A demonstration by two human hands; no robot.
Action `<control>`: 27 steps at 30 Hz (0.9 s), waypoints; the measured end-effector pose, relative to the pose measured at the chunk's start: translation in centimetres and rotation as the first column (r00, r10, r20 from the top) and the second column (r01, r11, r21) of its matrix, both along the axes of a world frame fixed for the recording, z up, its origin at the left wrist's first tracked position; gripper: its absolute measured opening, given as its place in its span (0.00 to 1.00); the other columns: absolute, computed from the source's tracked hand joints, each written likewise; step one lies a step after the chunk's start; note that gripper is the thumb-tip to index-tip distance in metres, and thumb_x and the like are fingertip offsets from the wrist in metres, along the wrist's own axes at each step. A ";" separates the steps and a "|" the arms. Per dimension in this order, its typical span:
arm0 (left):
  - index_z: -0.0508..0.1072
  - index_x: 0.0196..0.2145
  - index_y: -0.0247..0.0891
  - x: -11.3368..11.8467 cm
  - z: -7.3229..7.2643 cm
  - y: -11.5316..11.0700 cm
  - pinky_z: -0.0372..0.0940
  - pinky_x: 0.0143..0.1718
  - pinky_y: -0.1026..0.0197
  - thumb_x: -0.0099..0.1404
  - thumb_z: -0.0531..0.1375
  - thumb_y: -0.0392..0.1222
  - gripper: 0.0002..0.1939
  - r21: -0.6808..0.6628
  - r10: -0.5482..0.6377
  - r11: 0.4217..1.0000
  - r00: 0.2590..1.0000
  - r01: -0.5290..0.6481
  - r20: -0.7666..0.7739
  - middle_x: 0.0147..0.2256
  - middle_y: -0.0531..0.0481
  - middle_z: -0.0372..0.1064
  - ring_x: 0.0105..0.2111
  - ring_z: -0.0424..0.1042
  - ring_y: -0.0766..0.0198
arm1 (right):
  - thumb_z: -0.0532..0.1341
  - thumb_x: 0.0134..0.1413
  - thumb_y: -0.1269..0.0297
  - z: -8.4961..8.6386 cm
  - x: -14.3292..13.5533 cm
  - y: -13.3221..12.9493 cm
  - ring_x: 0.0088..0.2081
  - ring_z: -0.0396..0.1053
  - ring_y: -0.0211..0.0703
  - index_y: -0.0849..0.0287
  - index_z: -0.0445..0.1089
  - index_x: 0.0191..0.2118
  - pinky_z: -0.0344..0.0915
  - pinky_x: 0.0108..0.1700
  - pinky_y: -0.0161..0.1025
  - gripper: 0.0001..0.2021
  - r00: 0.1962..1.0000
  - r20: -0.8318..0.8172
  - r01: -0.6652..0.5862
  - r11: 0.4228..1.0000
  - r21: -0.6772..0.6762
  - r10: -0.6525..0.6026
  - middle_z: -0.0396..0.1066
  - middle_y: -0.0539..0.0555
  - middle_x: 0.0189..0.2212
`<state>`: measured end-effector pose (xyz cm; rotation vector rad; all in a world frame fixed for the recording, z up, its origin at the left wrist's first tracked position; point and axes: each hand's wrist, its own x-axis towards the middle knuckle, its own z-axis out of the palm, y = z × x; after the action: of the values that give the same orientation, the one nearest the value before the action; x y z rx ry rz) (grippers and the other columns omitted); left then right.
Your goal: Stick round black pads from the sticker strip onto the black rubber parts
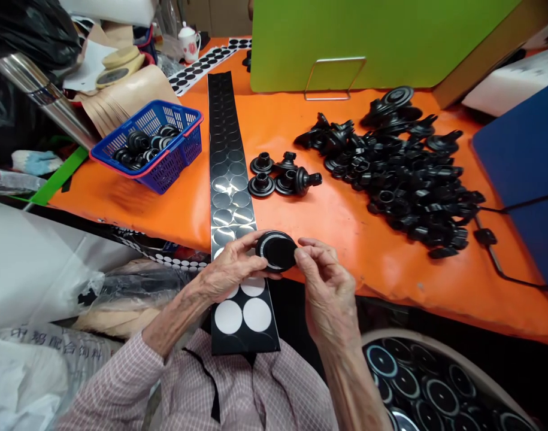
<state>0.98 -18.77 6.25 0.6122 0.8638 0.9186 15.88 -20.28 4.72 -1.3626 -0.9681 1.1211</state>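
My left hand (pixel 232 267) grips a black round base part (pixel 262 246) by its rim, with its flat face turned up toward me. A black round sticker (pixel 280 251) covers much of that face, leaving a pale ring at the left. At the right edge, my right hand (pixel 324 272) pinches the sticker's border between thumb and forefinger. Beneath my hands runs a long black sticker strip (pixel 229 137); white bare circles (pixel 242 316) show on its near end, which hangs over the table edge toward my lap. A few black knobbed parts (pixel 282 175) stand just beyond my hands.
A large heap of black parts (pixel 399 173) lies on the orange table (pixel 341 239) at the right. The blue basket (pixel 175 161) at the left holds several parts. A round tub (pixel 390 336) of black discs stands at the lower right. A green board (pixel 372 42) rises behind.
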 end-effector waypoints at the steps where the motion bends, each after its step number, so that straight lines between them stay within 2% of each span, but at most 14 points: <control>1: 0.76 0.45 0.40 0.0 0.0 0.0 0.71 0.40 0.55 0.53 0.65 0.31 0.20 -0.001 0.001 1.000 1.000 -0.001 -0.003 0.45 0.46 0.71 0.40 0.74 0.60 | 0.65 0.50 0.53 -0.1 -0.3 0.0 0.47 0.65 0.45 0.57 0.71 0.27 0.64 0.46 0.43 0.12 1.000 0.001 0.010 1.000 -0.003 -0.010 0.66 0.55 0.44; 9: 0.77 0.45 0.41 0.0 -0.3 -0.1 0.71 0.41 0.54 0.52 0.66 0.31 0.20 0.015 0.018 1.000 1.000 -0.018 0.001 0.45 0.46 0.71 0.40 0.73 0.61 | 0.64 0.51 0.54 -0.5 -1.1 -0.2 0.47 0.66 0.43 0.58 0.71 0.27 0.65 0.46 0.42 0.12 1.000 -0.018 0.022 1.000 -0.011 -0.022 0.66 0.53 0.43; 18: 0.77 0.44 0.39 0.0 -0.1 -0.1 0.71 0.41 0.54 0.50 0.67 0.31 0.21 -0.033 0.036 0.999 0.999 -0.036 -0.007 0.43 0.47 0.73 0.40 0.73 0.60 | 0.63 0.53 0.56 -1.0 -1.3 -0.3 0.45 0.67 0.41 0.57 0.71 0.28 0.64 0.48 0.42 0.10 0.999 -0.042 0.030 1.000 0.010 -0.029 0.66 0.51 0.41; 27: 0.77 0.44 0.38 -0.1 -0.2 -0.1 0.70 0.43 0.53 0.51 0.65 0.33 0.20 -0.045 0.018 0.999 0.999 -0.020 -0.031 0.42 0.45 0.74 0.41 0.73 0.58 | 0.62 0.52 0.55 -0.8 -1.6 -0.2 0.44 0.68 0.43 0.58 0.69 0.28 0.67 0.46 0.43 0.12 0.998 0.054 0.033 0.999 -0.005 -0.033 0.67 0.54 0.41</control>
<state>0.88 -18.83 6.05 0.5810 0.9165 0.9069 14.25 -20.46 3.89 -1.4154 -0.9786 1.0681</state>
